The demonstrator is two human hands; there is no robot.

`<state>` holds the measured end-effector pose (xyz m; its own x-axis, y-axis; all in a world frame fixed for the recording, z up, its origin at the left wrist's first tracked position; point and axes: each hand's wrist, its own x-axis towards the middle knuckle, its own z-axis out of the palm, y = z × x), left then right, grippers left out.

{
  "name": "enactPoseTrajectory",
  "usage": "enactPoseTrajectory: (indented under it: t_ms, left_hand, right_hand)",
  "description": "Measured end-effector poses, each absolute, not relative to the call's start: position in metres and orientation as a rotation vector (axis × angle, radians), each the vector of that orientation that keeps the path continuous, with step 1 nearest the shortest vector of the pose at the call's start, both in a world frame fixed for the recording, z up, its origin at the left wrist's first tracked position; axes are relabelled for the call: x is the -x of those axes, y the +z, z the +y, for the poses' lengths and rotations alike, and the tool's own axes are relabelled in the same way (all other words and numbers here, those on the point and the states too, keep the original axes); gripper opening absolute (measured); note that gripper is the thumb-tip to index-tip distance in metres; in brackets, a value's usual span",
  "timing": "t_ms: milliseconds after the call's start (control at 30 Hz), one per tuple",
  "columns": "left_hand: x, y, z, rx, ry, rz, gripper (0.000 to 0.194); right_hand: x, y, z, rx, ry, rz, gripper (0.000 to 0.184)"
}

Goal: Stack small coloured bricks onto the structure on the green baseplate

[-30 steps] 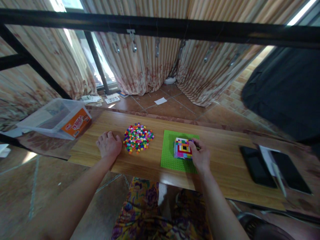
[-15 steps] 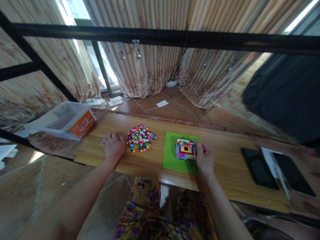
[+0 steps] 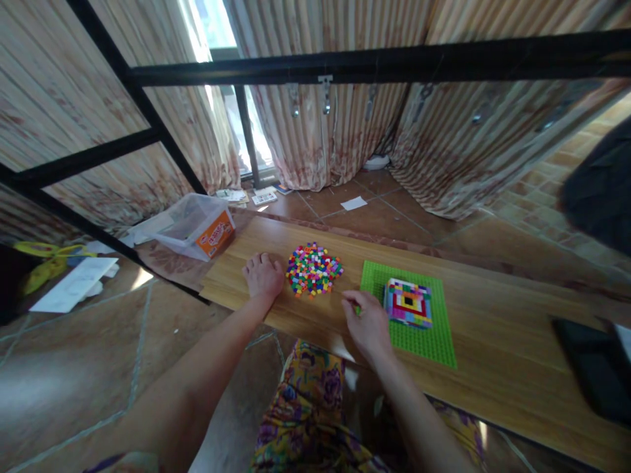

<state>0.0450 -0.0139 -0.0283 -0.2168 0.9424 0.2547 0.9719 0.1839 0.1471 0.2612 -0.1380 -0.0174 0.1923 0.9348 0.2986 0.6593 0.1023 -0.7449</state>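
My left hand (image 3: 265, 276) rests palm down on the wooden table with fingers slightly curled, just left of a heap of tiny multicoloured building bricks (image 3: 314, 269). My right hand (image 3: 367, 322) hovers between that heap and the green baseplate (image 3: 438, 345). Its thumb and index finger are bent and look parted, pointing left toward the heap; a speck of green shows between them, and I see no brick held there. On the baseplate sits a square block built of bricks (image 3: 408, 302), patterned in coloured concentric squares around a dark centre.
A clear plastic bin with an orange label (image 3: 215, 234) stands beyond the table's left end. A black tablet-like device (image 3: 589, 368) lies on the right of the wooden table (image 3: 503, 328). A black metal bar (image 3: 345, 72) crosses in front of the curtains.
My right hand has left the right side of the brick block and moved left toward the heap. My left hand stays beside the heap. The view has turned left.
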Motion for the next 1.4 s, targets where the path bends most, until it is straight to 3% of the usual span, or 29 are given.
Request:
enactPoseTrajectory:
  t_ms: [533,800,1167,1400]
  left_hand:
    - [-0.044,-0.03,-0.015,1.899,-0.44,-2.326,0.038]
    - [-0.046,-0.026,-0.016,1.897,-0.415,-2.339,0.039]
    - [-0.043,-0.031,-0.012,1.889,-0.438,-2.327,0.043]
    - [-0.042,-0.031,-0.011,1.896,-0.449,-2.307,0.043]
  right_hand:
    - [-0.239,-0.036,-0.108,1.778,0.284,-1.768,0.02]
    - [-0.247,-0.026,-0.118,1.78,0.294,-1.798,0.029]
    - [-0.28,0.003,-0.152,1.608,0.363,-1.421,0.027]
    - [-0.348,-0.004,-0.173,1.779,0.232,-1.046,0.029]
